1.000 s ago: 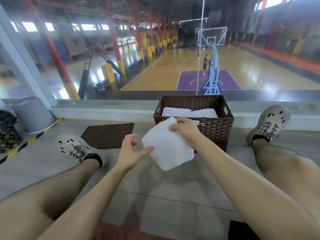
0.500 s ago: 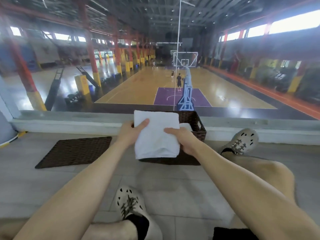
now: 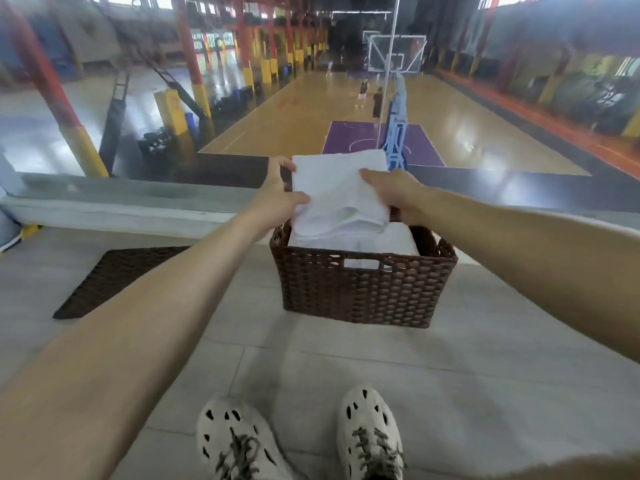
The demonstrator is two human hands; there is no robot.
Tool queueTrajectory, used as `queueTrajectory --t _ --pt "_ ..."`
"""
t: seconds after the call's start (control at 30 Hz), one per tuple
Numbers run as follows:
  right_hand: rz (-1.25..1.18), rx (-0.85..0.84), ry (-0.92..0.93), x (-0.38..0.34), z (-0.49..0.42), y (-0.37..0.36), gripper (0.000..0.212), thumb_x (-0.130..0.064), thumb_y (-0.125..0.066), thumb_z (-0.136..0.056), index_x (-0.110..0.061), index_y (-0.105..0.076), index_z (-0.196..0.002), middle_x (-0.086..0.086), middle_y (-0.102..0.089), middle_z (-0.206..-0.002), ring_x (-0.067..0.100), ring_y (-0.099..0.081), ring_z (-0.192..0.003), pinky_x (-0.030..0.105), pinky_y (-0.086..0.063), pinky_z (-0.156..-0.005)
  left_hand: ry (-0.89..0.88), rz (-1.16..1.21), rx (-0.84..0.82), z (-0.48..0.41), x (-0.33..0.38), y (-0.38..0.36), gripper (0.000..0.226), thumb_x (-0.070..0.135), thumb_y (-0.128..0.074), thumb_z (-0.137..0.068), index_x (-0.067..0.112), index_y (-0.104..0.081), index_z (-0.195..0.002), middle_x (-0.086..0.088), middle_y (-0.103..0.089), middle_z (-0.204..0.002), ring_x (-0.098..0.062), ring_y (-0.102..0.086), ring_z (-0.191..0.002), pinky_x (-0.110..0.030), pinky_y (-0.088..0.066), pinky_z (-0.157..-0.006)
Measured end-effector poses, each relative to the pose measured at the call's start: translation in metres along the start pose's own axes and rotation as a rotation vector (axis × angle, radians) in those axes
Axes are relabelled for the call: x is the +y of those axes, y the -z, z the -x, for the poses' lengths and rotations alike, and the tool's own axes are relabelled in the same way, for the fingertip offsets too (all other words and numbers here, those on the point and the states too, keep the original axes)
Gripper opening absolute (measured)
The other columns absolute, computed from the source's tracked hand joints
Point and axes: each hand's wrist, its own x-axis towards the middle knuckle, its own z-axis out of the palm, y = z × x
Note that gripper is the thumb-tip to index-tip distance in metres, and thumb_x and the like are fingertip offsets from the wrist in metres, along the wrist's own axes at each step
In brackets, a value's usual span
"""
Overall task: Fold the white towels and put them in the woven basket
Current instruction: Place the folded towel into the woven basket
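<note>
1. The left hand [image 3: 277, 199] grasps the left edge of a folded white towel [image 3: 341, 192]. Its thumb lies on top near the corner closest to the person and its fingers reach round the far corner.
2. The right hand [image 3: 394, 195] grips the towel's right edge. The fingers press on the upper face, and what sits beneath is hidden by the cloth.
3. Both hands hold the towel just above the open top of the woven basket [image 3: 363, 292], tilted so that its near edge dips towards the inside. I cannot tell whether that edge touches what lies below.
4. Inside the basket, stacked white towels [image 3: 381, 242] fill it almost to the rim, and white shows through the handle slot in its near wall. Several towels therefore appear to be folded and stowed.
5. This towel looks fully folded, so what remains for it is lowering it onto the stack and letting go.
6. No loose, unfolded towel shows anywhere around the basket. This may be the last one, though the floor behind the person is out of view.
7. To the left of the basket a dark woven mat [image 3: 114, 275] lies flat on the tiled floor [image 3: 485, 358]. Nearer the person than the basket are two pale shoes [image 3: 239, 441].
</note>
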Motion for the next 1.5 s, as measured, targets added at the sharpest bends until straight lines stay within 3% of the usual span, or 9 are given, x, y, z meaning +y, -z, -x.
queueTrajectory --t 0.13,0.23,0.37,0.6,0.8,0.93,1.03,1.17,1.5 --pt "0.041 -0.028 -0.032 -0.014 -0.057 0.0 0.093 -0.041 -0.081 -0.072 -0.014 -0.043 -0.152 0.007 -0.067 -0.126 0.027 -0.069 -0.112 0.049 -0.061 -0.099 -0.018 -0.096 -0.033 -0.07 -0.013 -0.006 0.026 0.011 -0.064 -0.098 0.033 -0.059 -0.11 0.005 -0.045 -0.091 -0.017 -0.048 -0.079 -0.033 -0.039 -0.062" --pt "0.064 -0.018 -0.004 0.017 -0.092 -0.003 0.099 -0.02 -0.075 -0.086 -0.033 -0.011 -0.161 0.001 -0.06 -0.121 0.029 -0.068 -0.108 0.044 -0.06 -0.089 0.137 -0.004 -0.19 -0.108 -0.041 -0.017 0.035 0.005 -0.07 -0.095 0.031 -0.067 -0.119 -0.006 -0.055 -0.109 -0.022 -0.061 -0.09 -0.028 -0.052 -0.064" --pt "0.095 -0.032 -0.026 0.104 -0.138 -0.016 0.083 -0.007 -0.078 -0.086 -0.043 -0.029 -0.144 0.013 -0.066 -0.122 0.034 -0.072 -0.099 0.047 -0.061 -0.078 0.32 -0.048 -0.367 -0.146 -0.091 -0.034 0.066 -0.011 -0.076 -0.084 0.036 -0.066 -0.131 -0.013 -0.06 -0.127 -0.029 -0.067 -0.115 -0.033 -0.058 -0.081" --pt "0.191 -0.142 -0.121 0.151 -0.187 -0.043 0.065 -0.009 -0.072 -0.097 -0.034 -0.044 -0.15 0.005 -0.058 -0.112 0.018 -0.056 -0.081 0.028 -0.047 -0.063 0.343 -0.324 -0.356 -0.189 -0.133 -0.062 0.087 -0.013 -0.073 -0.08 0.038 -0.054 -0.148 -0.01 -0.054 -0.131 -0.024 -0.064 -0.093 -0.037 -0.056 -0.082" --pt "0.306 -0.221 -0.099 0.164 -0.211 -0.056 0.078 -0.014 -0.081 -0.093 -0.031 -0.038 -0.156 0.005 -0.051 -0.135 0.009 -0.058 -0.095 0.032 -0.056 -0.084 0.273 -0.639 -0.422 -0.214 -0.145 -0.067 0.087 0.0 -0.069 -0.085 0.039 -0.041 -0.157 -0.016 -0.042 -0.149 -0.032 -0.063 -0.107 -0.032 -0.048 -0.08" --pt "0.616 -0.271 -0.045 0.165 -0.215 -0.053 0.085 -0.037 -0.086 -0.089 -0.031 -0.038 -0.159 0.009 -0.04 -0.155 0.027 -0.059 -0.122 0.041 -0.055 -0.102 0.152 -1.003 -0.466 -0.211 -0.141 -0.074 0.076 0.009 -0.067 -0.084 0.03 -0.046 -0.153 -0.013 -0.014 -0.163 -0.039 -0.042 -0.14 -0.044 -0.048 -0.108" --pt "1.08 -0.198 0.252 0.159 -0.213 -0.05 0.086 -0.066 -0.076 -0.086 -0.028 -0.045 -0.157 0.011 -0.015 -0.172 0.038 -0.042 -0.146 0.051 -0.045 -0.116 -0.067 -1.337 -0.602 -0.215 -0.138 -0.077 0.069 0.037 -0.08 -0.079 0.017 -0.059 -0.141 -0.013 0.001 -0.177 -0.039 -0.004 -0.164 -0.05 -0.014 -0.134" --pt "1.179 -0.333 0.394 0.159 -0.222 -0.042 0.111 -0.09 -0.061 -0.079 -0.029 -0.031 -0.166 0.001 -0.009 -0.179 0.027 -0.012 -0.164 0.05 -0.021 -0.132 -0.016 -1.463 -0.743 -0.23 -0.124 -0.067 0.135 0.072 -0.094 -0.058 0.022 -0.031 -0.167 0.001 -0.005 -0.18 -0.034 -0.019 -0.162 -0.052 -0.03 -0.129" --pt "1.223 -0.422 0.291 0.165 -0.223 -0.047 0.121 -0.091 -0.059 -0.078 -0.028 -0.015 -0.171 -0.003 0.001 -0.18 0.02 0.001 -0.166 0.054 -0.022 -0.131 -0.061 -1.535 -0.755 -0.219 -0.119 -0.074 0.141 0.07 -0.096 -0.057 0.02 -0.024 -0.167 -0.006 -0.019 -0.176 -0.033 -0.037 -0.155 -0.053 -0.045 -0.119"
